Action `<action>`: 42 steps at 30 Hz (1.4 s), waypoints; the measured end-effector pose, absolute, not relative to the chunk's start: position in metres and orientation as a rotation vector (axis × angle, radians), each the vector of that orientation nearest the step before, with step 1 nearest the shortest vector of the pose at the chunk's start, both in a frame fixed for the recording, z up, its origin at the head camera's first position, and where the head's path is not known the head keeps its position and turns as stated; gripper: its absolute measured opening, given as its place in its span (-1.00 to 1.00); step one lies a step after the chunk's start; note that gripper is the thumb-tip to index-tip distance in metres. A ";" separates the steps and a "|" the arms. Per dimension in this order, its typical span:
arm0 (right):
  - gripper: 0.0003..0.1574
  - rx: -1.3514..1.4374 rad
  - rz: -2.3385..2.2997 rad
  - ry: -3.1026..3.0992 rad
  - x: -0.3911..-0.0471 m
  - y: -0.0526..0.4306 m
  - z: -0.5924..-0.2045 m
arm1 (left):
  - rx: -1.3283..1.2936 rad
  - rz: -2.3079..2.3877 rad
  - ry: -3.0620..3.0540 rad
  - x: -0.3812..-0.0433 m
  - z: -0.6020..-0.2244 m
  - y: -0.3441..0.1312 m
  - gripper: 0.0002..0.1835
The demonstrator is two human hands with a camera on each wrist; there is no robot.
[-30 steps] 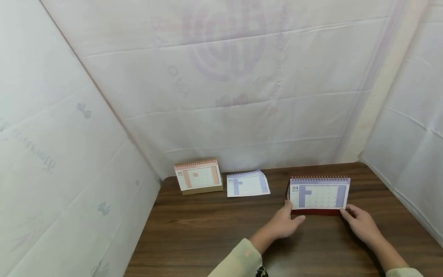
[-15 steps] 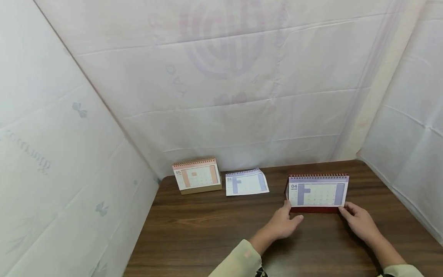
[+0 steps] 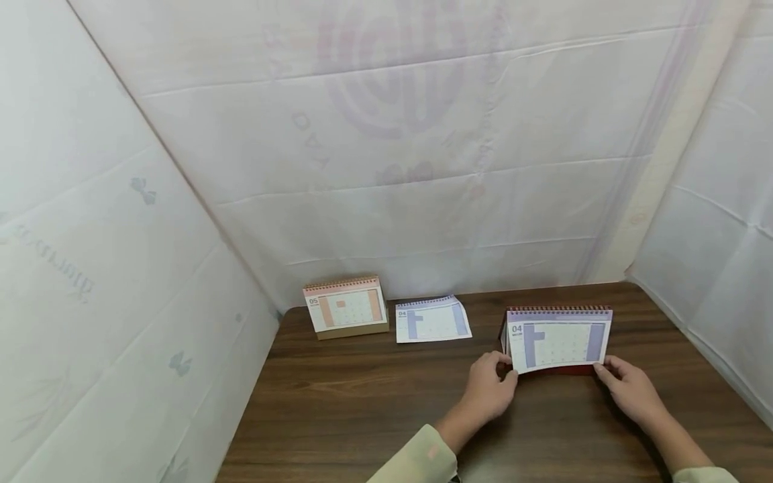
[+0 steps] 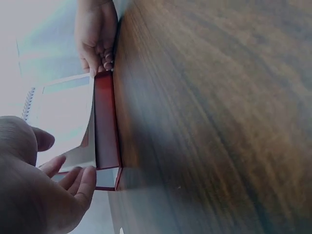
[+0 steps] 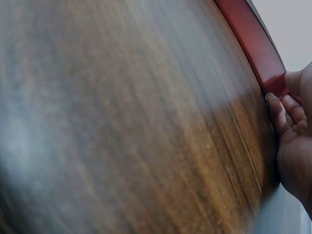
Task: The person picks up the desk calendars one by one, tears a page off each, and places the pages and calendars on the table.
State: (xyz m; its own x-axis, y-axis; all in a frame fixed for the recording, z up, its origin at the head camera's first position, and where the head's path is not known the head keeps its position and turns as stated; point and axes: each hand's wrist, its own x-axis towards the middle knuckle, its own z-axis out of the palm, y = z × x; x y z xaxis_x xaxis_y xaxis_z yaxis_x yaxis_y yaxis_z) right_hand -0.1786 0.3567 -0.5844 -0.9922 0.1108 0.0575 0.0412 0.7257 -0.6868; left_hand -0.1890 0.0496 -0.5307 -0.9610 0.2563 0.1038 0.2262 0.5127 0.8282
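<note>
A desk calendar (image 3: 561,345) showing a purple 04 page stands tilted on its red base (image 4: 106,122) at the right of the table. At its lower left corner, my left hand (image 3: 490,386) pinches the front page (image 4: 66,114), whose lower edge bows away from the base. My right hand (image 3: 628,389) grips the lower right corner, its thumb on the front. In the right wrist view, fingers (image 5: 278,114) of that hand lie against the end of the red base strip (image 5: 256,46). The calendar's back is hidden.
An orange 05 desk calendar (image 3: 347,308) stands on a tan base at the back left of the wooden table (image 3: 362,402). Beside it lies a loose purple 04 calendar sheet (image 3: 431,322) with a curled right corner. White fabric walls (image 3: 392,221) enclose the back and sides.
My left hand has moved from the calendar's left side onto the page's lower left corner. That corner has come forward off the base. The right hand keeps its place.
</note>
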 end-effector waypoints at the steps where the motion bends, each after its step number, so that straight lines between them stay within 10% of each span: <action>1: -0.39 -0.129 1.118 -2.836 -0.178 0.357 -0.585 | 0.434 1.508 2.714 -0.190 -0.531 0.050 -0.76; 21: -0.05 0.000 1.157 -2.833 -0.174 0.350 -0.583 | 0.287 1.293 2.573 -0.180 -0.521 0.062 -0.10; 42: 0.43 0.125 1.391 -2.850 -0.164 0.346 -0.584 | 0.280 1.330 2.463 -0.173 -0.522 0.066 0.01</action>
State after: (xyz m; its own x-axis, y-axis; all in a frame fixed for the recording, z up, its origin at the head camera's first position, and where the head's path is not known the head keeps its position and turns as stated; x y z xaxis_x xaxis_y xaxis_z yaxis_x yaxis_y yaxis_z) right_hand -0.1637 0.3457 -0.5845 -0.9964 -0.0850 0.0055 -0.0566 0.6131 -0.7880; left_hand -0.1731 0.0655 -0.5218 -0.9273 0.3221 -0.1907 0.0171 0.5454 0.8380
